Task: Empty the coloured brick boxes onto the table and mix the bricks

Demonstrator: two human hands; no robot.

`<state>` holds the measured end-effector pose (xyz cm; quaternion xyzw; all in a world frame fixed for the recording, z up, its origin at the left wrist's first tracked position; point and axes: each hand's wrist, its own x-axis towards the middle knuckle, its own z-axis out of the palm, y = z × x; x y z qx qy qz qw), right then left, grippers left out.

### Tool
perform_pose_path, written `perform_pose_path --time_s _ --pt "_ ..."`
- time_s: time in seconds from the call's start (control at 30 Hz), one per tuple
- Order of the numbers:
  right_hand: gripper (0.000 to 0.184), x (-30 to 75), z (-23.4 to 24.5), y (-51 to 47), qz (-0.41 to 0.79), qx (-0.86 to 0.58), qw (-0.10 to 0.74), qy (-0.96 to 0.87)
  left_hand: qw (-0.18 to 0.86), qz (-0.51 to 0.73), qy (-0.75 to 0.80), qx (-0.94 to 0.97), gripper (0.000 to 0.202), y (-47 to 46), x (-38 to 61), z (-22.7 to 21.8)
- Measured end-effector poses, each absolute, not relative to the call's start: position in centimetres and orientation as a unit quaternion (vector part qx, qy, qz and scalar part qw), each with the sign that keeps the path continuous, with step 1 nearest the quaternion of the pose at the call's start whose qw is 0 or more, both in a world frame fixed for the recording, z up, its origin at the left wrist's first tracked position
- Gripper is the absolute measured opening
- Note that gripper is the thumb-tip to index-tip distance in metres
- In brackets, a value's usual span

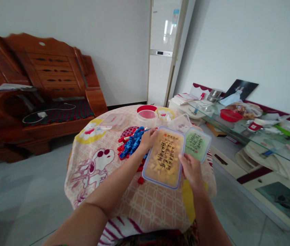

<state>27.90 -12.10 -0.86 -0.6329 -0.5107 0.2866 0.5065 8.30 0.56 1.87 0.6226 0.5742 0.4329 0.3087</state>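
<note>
A flat plastic storage box (pixel 164 157) with a blue-edged clear lid, black handwritten-style characters and yellow pieces inside is in front of me, over the round table. My left hand (pixel 148 138) grips its far left edge, fingertips partly hidden. At its right edge, my right hand (pixel 191 167) has the thumb on the lid's rim, the other fingers out of sight beneath. A similar box with green contents (pixel 198 143) lies just beyond on the right. Beside my left hand is a heap of blue plastic blocks (pixel 133 143), with red blocks (pixel 120 147) around and under it.
Behind the boxes stand a clear round tub (pixel 147 117), a red bowl (pixel 147 108) and a clear container (pixel 182 122). A transparent lid (pixel 113 120) lies at the back left. Patterned cloth (pixel 132 201) covers the table. A cluttered glass shelf (pixel 247 131) is at right, a wooden chair (pixel 53 75) at left.
</note>
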Motion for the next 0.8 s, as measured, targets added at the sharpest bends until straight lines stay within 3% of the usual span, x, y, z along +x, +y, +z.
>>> perform_pose_path --time_s 0.17,0.3,0.57,0.8 --pt "0.049 25.1 -2.6 -10.5 0.246 -0.679 0.524 -0.452 0.131 0.314 0.651 0.678 0.041 -1.3 6.8 2.0" --pt "0.051 24.9 -4.5 -9.3 0.264 -0.691 0.536 -0.408 0.09 0.274 0.684 0.67 0.04 -2.0 6.4 1.6" --pt "0.053 24.7 -5.3 -8.8 0.252 -0.656 0.589 -0.399 0.173 0.361 0.673 0.621 0.039 -0.3 5.6 0.6" --pt "0.049 24.9 -4.1 -8.6 0.29 -0.593 0.597 -0.457 0.261 0.475 0.563 0.624 0.039 0.7 4.2 0.9"
